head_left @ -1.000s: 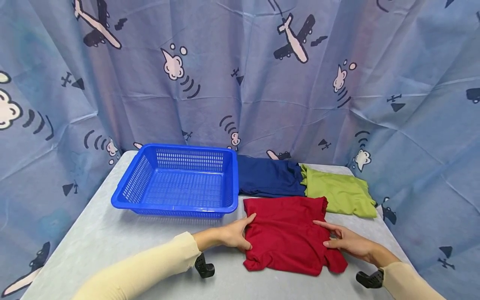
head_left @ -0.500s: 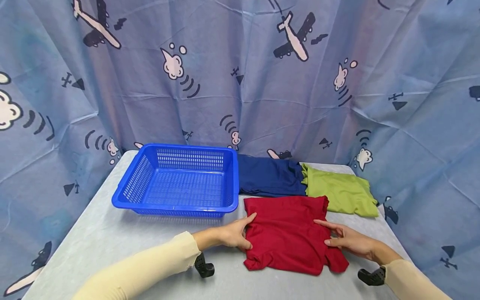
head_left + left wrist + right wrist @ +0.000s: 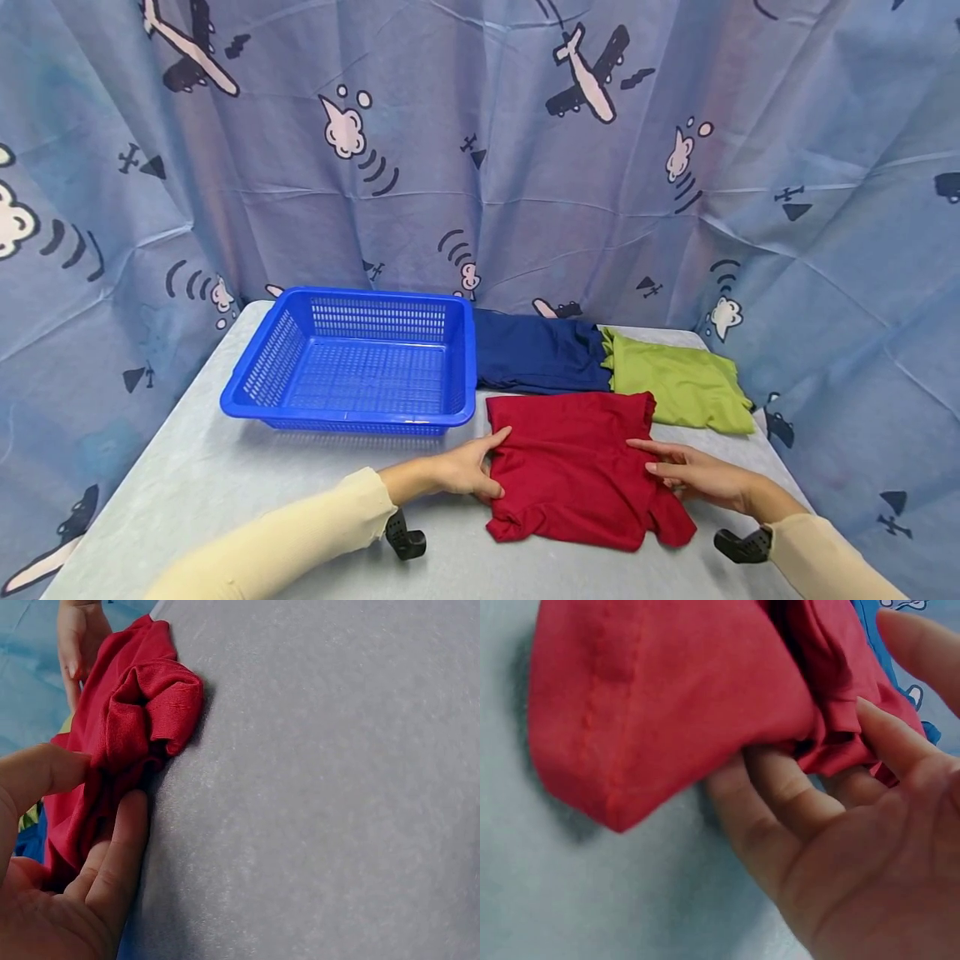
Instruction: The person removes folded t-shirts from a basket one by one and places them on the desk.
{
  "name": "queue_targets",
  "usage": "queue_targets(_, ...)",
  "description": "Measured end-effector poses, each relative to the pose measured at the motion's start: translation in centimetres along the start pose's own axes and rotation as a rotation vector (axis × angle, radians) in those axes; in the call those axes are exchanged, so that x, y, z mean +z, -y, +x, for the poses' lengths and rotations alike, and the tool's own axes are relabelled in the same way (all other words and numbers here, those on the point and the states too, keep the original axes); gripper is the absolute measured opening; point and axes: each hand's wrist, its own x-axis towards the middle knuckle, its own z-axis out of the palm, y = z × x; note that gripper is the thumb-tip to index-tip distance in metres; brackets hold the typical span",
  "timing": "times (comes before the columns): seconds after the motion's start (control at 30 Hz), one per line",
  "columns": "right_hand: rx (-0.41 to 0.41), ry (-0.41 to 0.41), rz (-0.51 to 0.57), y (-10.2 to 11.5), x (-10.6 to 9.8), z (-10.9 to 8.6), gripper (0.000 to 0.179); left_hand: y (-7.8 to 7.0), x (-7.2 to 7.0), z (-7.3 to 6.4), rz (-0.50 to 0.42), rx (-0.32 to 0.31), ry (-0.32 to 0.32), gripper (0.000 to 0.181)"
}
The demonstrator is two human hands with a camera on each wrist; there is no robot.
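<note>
A red folded shirt (image 3: 570, 475) lies on the table, short sleeves toward the near side. At its left edge in the head view, my left hand (image 3: 465, 469) holds on: the left wrist view has the thumb (image 3: 60, 771) against the cloth from above and the fingers (image 3: 124, 847) tucked beneath the edge. My right hand (image 3: 705, 479) is at the opposite edge, close by a sleeve (image 3: 672, 518). In the right wrist view its fingers (image 3: 757, 817) reach under the red fabric (image 3: 675, 690), one finger touches a fold, and the thumb (image 3: 919, 645) stands apart from the cloth.
A blue plastic basket (image 3: 375, 375) stands at the back left with nothing in it. Behind the red shirt lie folded dark blue cloth (image 3: 536, 354) and folded lime-green cloth (image 3: 678, 383). A patterned curtain (image 3: 480, 150) closes off the rear and sides of the table (image 3: 232, 492).
The near digit of my right hand has risen a little at the shirt's right edge. My left hand and the red shirt stay essentially where they were.
</note>
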Motion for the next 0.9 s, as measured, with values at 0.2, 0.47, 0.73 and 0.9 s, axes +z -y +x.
queue_targets(0.2, 0.025, -0.027, -0.013, 0.2, 0.2, -0.4, 0.063, 0.0, -0.1, 0.0, 0.013, -0.015, 0.005, 0.1)
queue_targets(0.47, 0.034, -0.049, -0.099, 1.1, 0.4, -1.0, 0.066, -0.9, -0.2, -0.5, 0.049, -0.072, -0.035, 0.093)
queue_targets(0.73, -0.001, -0.16, -0.242, 2.5, -0.5, -1.8, 0.067, -1.8, -1.0, -1.6, 0.077, -0.09, 0.005, 0.085)
queue_targets(0.9, -0.01, -0.225, -0.314, 3.9, -0.8, -2.3, 0.066, -2.0, -1.6, -2.4, 0.102, -0.091, 0.017, 0.08)
